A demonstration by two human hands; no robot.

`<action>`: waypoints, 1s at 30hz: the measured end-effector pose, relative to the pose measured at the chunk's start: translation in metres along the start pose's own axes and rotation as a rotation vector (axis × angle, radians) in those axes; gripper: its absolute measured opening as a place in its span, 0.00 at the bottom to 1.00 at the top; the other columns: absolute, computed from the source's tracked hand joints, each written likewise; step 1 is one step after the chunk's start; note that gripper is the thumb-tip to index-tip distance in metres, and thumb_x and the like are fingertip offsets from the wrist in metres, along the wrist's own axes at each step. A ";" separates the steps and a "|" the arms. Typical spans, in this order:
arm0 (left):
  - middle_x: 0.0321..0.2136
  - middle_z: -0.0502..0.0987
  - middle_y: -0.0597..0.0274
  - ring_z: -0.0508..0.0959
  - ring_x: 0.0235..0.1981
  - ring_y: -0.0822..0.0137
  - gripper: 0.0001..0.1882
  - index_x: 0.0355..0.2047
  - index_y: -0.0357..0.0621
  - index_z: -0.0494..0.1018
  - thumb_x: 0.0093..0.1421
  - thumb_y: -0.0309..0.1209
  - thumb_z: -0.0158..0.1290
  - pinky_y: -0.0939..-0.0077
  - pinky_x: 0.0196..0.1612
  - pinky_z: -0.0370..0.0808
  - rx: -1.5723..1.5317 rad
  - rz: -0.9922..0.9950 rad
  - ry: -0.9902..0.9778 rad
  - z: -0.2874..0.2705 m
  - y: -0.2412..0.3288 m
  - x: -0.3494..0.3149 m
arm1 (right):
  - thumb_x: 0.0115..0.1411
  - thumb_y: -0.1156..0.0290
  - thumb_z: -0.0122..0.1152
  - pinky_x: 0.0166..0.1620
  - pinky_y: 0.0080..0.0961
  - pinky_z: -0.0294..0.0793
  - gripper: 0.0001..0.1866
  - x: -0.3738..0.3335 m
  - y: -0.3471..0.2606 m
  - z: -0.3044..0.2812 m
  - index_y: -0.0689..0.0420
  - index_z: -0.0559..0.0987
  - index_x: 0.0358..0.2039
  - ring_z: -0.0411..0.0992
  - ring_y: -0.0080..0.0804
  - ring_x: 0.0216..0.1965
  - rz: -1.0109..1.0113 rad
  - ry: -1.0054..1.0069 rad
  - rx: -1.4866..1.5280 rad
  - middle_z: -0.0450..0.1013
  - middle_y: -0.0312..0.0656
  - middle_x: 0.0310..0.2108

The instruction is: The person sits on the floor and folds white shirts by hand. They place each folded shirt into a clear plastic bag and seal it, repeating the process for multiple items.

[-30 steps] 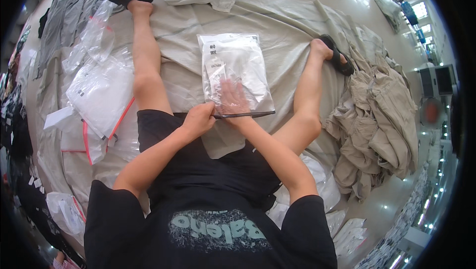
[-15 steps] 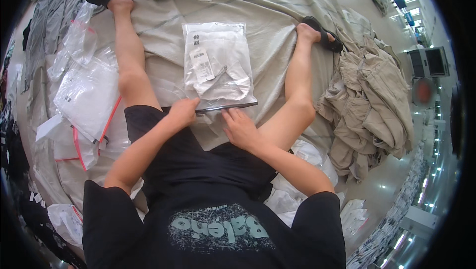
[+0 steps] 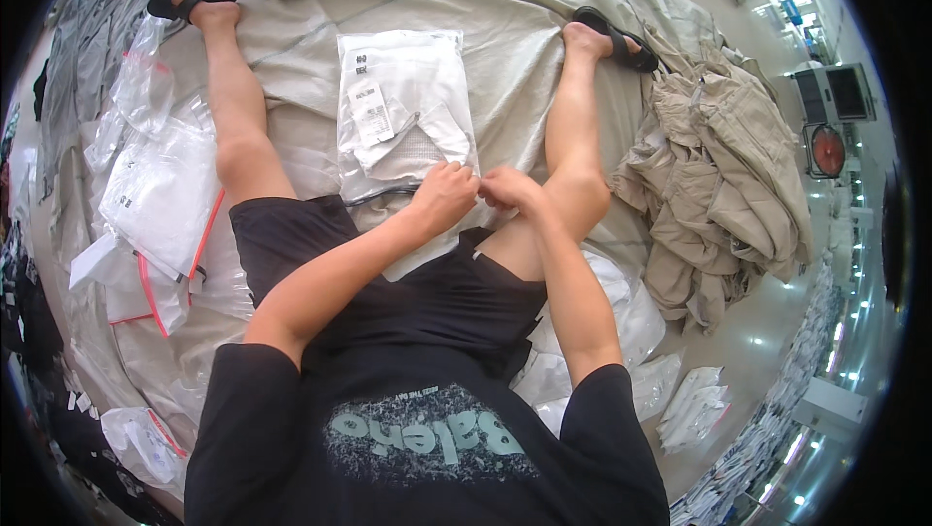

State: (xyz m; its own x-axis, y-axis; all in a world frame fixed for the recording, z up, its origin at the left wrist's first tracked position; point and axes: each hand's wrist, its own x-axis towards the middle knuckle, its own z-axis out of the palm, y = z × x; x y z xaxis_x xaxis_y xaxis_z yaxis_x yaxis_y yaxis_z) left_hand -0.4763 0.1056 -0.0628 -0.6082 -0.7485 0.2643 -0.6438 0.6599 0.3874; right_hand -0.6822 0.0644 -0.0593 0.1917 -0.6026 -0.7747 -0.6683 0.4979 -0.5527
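A clear zip bag lies flat on the cloth between my legs, with a folded white garment and a white tag inside. Its dark zip strip runs along the edge nearest me. My left hand is closed on the bag at the right part of this edge. Right beside it, my right hand pinches the bag's near right corner. The fingertips of both hands almost meet there, and what exactly lies between them is partly hidden.
Clear bags with red zip strips lie left of my left leg. A heap of beige garments is at the right. More white bagged items lie at the lower right. A beige cloth covers the floor under my legs.
My left hand has slid rightward along the zip edge to the right corner. My right hand has moved up and right to the same corner. The view has shifted slightly.
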 end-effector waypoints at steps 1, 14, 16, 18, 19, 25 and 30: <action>0.32 0.79 0.60 0.81 0.40 0.57 0.11 0.34 0.45 0.78 0.58 0.37 0.66 0.59 0.48 0.76 0.014 -0.007 0.029 0.008 0.004 0.003 | 0.71 0.63 0.56 0.20 0.26 0.63 0.16 0.003 0.004 -0.006 0.58 0.82 0.28 0.67 0.24 0.16 0.012 -0.042 0.108 0.73 0.34 0.18; 0.29 0.76 0.64 0.79 0.35 0.61 0.06 0.30 0.46 0.75 0.60 0.31 0.62 0.62 0.42 0.74 -0.028 -0.001 0.345 -0.022 -0.008 0.003 | 0.72 0.64 0.58 0.16 0.19 0.47 0.15 -0.028 -0.022 -0.007 0.50 0.74 0.25 0.55 0.14 0.13 -0.099 -0.121 0.606 0.65 0.25 0.15; 0.28 0.76 0.64 0.79 0.35 0.61 0.06 0.30 0.46 0.75 0.59 0.30 0.62 0.63 0.41 0.74 -0.008 0.047 0.341 -0.028 -0.008 0.006 | 0.72 0.64 0.58 0.16 0.18 0.47 0.15 -0.031 -0.026 -0.007 0.50 0.74 0.25 0.55 0.14 0.13 -0.136 -0.128 0.626 0.65 0.25 0.16; 0.28 0.75 0.64 0.78 0.34 0.61 0.06 0.29 0.47 0.74 0.58 0.30 0.62 0.63 0.41 0.73 0.018 0.085 0.319 -0.032 -0.013 0.008 | 0.72 0.64 0.59 0.16 0.18 0.47 0.15 -0.035 -0.033 -0.006 0.50 0.74 0.25 0.54 0.14 0.13 -0.156 -0.089 0.638 0.64 0.25 0.16; 0.28 0.75 0.65 0.78 0.34 0.61 0.06 0.29 0.47 0.74 0.58 0.29 0.62 0.63 0.41 0.73 0.034 0.099 0.299 -0.034 -0.018 0.008 | 0.72 0.64 0.59 0.16 0.18 0.47 0.15 -0.036 -0.037 -0.005 0.50 0.74 0.25 0.54 0.14 0.13 -0.167 -0.072 0.644 0.63 0.25 0.16; 0.27 0.74 0.65 0.78 0.34 0.63 0.07 0.28 0.48 0.73 0.56 0.30 0.62 0.64 0.42 0.74 0.165 0.127 0.172 -0.058 -0.042 -0.029 | 0.72 0.63 0.60 0.16 0.17 0.47 0.15 -0.037 -0.026 -0.012 0.49 0.72 0.26 0.53 0.13 0.13 -0.114 -0.049 0.786 0.61 0.23 0.16; 0.27 0.73 0.63 0.78 0.35 0.61 0.07 0.28 0.48 0.73 0.58 0.30 0.61 0.64 0.44 0.74 0.218 0.148 0.069 -0.069 -0.086 -0.083 | 0.69 0.61 0.62 0.17 0.21 0.52 0.14 -0.029 -0.011 -0.028 0.49 0.72 0.26 0.55 0.16 0.13 -0.047 0.026 0.666 0.62 0.25 0.16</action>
State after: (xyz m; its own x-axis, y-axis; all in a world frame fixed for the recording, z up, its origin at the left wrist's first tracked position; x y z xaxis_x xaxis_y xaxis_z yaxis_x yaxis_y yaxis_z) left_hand -0.3384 0.1065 -0.0570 -0.6744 -0.6409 0.3665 -0.6397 0.7551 0.1433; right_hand -0.7004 0.0586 -0.0217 0.1871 -0.6436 -0.7421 -0.0713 0.7446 -0.6637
